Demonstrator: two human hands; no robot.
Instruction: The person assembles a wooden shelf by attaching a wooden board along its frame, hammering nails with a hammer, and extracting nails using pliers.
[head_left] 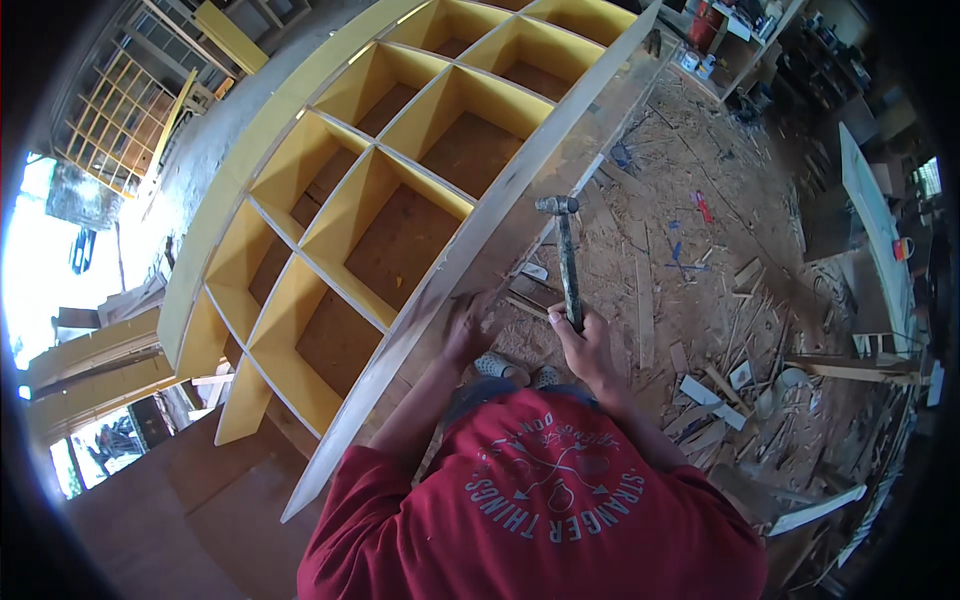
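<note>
My right hand grips a hammer low on its worn, dark handle. The hammer stands nearly upright, its metal head at the top and apart from the wood. My left hand is at the outer side of a long pale board. Its fingers are dark and blurred, so whether they hold anything small cannot be made out. That board edges a large curved wooden frame, divided by crossing yellow slats into several open boxes with brown bottoms.
Wood scraps and shavings litter the floor on the right, with a red-handled tool among them. A white-faced panel leans at the far right. A yellow lattice stands at the far left, above stacked curved boards.
</note>
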